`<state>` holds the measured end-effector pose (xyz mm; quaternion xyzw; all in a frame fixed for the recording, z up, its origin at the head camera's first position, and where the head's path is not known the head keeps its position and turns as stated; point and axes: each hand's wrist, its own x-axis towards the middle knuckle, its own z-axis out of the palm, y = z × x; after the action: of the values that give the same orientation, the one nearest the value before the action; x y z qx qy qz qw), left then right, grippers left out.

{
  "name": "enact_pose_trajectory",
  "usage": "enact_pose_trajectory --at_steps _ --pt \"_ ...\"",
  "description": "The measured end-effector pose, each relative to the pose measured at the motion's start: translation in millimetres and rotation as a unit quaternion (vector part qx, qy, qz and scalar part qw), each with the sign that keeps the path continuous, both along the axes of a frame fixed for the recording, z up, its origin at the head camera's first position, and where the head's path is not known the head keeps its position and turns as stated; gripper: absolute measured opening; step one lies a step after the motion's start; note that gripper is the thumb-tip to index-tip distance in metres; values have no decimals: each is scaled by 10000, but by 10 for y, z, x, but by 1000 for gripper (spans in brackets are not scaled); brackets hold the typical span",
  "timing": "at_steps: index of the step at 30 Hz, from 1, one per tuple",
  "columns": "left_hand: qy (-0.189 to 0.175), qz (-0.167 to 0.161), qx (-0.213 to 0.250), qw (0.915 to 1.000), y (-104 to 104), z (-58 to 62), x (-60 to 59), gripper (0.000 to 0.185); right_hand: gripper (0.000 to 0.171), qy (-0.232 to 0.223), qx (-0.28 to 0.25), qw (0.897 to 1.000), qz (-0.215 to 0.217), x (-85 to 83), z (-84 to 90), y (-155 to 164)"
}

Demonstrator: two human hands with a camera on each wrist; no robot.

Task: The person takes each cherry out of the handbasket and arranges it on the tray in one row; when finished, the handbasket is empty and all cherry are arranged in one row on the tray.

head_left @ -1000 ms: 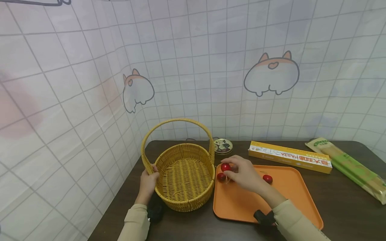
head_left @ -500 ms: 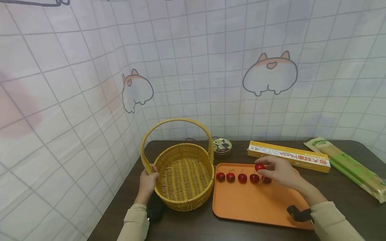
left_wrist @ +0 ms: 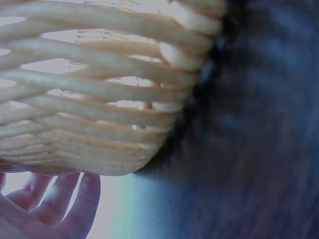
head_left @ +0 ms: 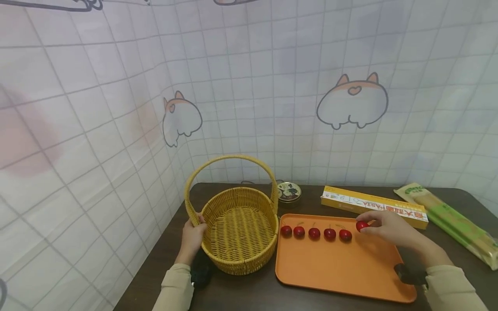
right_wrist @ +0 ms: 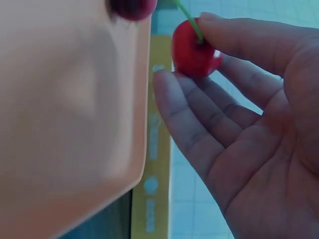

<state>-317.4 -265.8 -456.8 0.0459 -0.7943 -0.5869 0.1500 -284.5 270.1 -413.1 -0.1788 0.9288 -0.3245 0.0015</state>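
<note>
My left hand (head_left: 192, 237) grips the left side of a yellow wicker basket (head_left: 240, 267) where its handle meets the rim; in the left wrist view the fingers (left_wrist: 82, 201) lie by the woven wall. Nothing lies inside the basket. Between thumb and fingers my right hand (head_left: 393, 229) pinches a red cherry (head_left: 362, 226) above the right end of an orange tray (head_left: 338, 272). The right wrist view shows this cherry's green stem (right_wrist: 188, 19). A row of several cherries (head_left: 314, 233) lies along the tray's far side, left of my right hand.
Behind the tray lie a yellow pasta box (head_left: 373, 206) and a green-labelled noodle packet (head_left: 447, 224). A round tin (head_left: 289, 191) stands between basket and box. A patterned cloth (head_left: 253, 86) hangs behind the dark table (head_left: 233, 296).
My right hand has moved right along the tray with a cherry in its fingers, uncovering the row of cherries. The left hand keeps its grip on the basket.
</note>
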Motion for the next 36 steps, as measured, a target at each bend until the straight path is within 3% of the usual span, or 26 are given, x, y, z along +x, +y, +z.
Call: enact_pose_trajectory --at_steps 7,10,19,29,33,36 --pt "43 -66 31 10000 47 -25 11 16 36 -369 82 9991 -179 17 -159 130" --pt "67 -33 54 10000 46 -19 6 16 35 -276 226 9993 -134 0 -197 121" --pt "161 291 -172 9993 -1 -16 -13 15 34 -117 259 9995 129 -57 -200 33" --pt "45 438 -385 9983 -191 25 22 20 36 -246 245 9994 38 -82 -218 -55" --pt "-203 251 -321 9990 -252 67 13 27 34 -61 338 9994 -67 -87 -95 -50" --pt "-357 -175 -116 9991 -290 134 4 45 34 192 216 9993 -239 -69 31 -63"
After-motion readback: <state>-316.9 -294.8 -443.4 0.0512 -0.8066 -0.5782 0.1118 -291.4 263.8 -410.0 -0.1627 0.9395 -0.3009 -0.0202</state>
